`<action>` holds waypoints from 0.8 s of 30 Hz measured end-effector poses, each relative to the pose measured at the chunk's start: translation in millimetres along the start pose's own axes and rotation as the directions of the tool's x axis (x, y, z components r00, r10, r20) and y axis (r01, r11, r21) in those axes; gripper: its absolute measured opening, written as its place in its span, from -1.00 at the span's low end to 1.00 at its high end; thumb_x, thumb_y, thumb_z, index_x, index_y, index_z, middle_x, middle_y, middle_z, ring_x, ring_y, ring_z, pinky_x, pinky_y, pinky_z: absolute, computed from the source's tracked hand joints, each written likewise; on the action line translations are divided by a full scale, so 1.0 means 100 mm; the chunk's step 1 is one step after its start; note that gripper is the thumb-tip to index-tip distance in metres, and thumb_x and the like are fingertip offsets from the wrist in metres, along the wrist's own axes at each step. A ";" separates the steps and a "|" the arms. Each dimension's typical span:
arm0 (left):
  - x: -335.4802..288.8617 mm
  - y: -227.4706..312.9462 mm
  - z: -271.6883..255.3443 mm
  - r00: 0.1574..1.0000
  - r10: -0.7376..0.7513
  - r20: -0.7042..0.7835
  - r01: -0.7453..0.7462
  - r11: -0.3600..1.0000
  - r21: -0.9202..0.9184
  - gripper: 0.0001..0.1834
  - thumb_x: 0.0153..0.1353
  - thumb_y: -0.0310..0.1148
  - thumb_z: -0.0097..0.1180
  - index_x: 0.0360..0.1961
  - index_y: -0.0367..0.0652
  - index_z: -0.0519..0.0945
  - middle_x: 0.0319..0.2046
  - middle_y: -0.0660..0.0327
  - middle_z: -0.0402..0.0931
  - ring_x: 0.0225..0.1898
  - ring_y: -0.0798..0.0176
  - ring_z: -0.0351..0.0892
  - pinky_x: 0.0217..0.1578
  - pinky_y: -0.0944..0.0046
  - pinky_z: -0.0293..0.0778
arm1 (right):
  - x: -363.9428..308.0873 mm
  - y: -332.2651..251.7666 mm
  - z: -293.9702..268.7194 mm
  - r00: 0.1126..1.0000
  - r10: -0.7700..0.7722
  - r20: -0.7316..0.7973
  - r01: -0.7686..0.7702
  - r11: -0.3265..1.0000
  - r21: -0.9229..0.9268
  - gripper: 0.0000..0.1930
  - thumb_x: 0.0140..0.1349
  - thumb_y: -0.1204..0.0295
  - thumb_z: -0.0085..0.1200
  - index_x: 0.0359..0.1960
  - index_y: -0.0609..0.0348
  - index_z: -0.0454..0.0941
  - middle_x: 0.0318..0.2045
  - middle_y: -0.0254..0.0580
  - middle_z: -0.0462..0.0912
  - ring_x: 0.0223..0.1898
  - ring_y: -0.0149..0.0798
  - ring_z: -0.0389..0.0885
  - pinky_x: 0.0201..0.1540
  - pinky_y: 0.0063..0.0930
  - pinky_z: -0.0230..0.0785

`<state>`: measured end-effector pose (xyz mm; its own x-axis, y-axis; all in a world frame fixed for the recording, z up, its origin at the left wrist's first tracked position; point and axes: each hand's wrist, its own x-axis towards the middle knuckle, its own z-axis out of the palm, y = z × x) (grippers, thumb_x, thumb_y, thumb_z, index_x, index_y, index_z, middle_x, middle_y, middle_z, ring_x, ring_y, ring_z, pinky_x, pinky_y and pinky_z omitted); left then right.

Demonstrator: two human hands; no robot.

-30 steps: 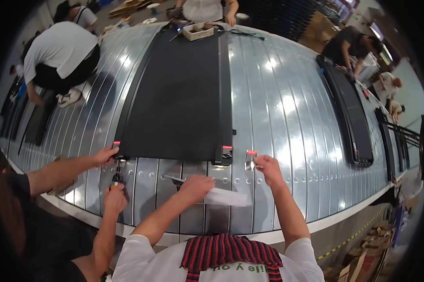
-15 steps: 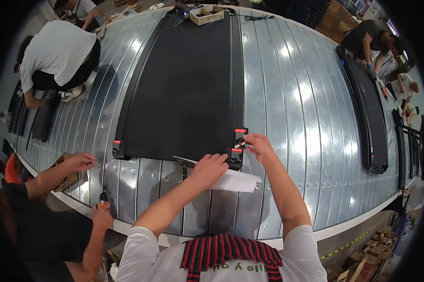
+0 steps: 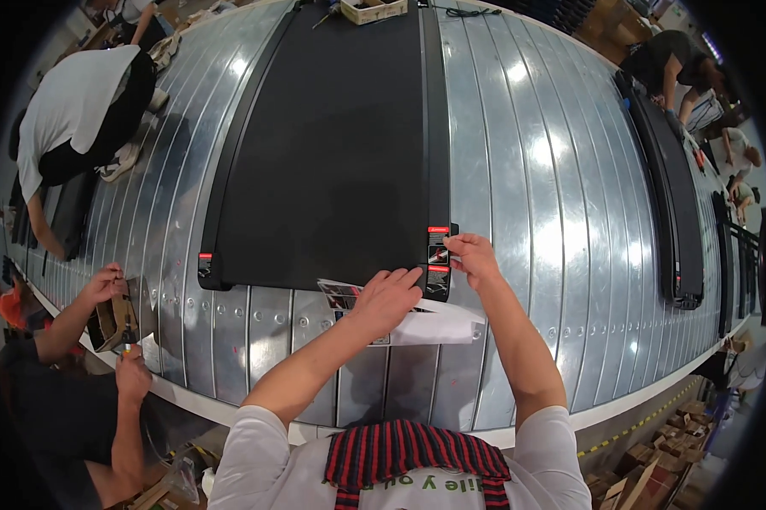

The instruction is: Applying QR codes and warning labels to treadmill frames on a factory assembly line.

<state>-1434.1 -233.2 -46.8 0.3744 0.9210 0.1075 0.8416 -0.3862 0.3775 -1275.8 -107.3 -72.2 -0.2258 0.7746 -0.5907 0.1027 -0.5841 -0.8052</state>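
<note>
A large black folding panel [image 3: 332,161] lies flat on the ribbed metal table. Red, black and white warning labels [image 3: 438,246] sit at its near right corner. My right hand [image 3: 474,257] is at the right edge of these labels, thumb and forefinger pinched on the upper one. Over the panel's near edge lies my left hand [image 3: 389,299], its fingers closed on a stack of label sheets [image 3: 438,327], partly hidden beneath it; the fingertips reach the lower label. A similar label [image 3: 205,262] is on the near left corner.
At left, a co-worker's hand [image 3: 131,376] holds a driver-like tool beside a cardboard box [image 3: 104,327]. Another person [image 3: 81,110] crouches on the table. A narrow black folded panel [image 3: 667,195] lies at right. A parts tray [image 3: 373,10] stands on the panel's far end.
My hands stay at the corner labels with little movement; the view has shifted slightly. The co-worker at left has moved hands and tool toward the cardboard box.
</note>
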 end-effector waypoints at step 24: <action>0.29 -0.09 -0.04 0.990 0.094 0.106 -0.095 0.995 0.003 -0.93 -0.16 -0.51 0.00 -0.56 -0.23 0.48 -0.02 0.11 0.30 0.03 0.14 0.21 0.02 0.07 0.16 | 0.04 0.02 -0.02 1.000 -0.013 -0.002 0.013 0.999 -0.036 -0.92 0.03 0.44 0.09 -0.47 0.13 0.46 -0.55 -0.40 0.49 -0.51 -0.53 0.44 -0.48 -0.67 0.28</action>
<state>-1432.2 -203.1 -43.4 0.4910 0.8700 0.0446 0.8036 -0.4721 0.3624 -1274.6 -104.8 -76.1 -0.2255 0.7823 -0.5806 0.1343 -0.5653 -0.8139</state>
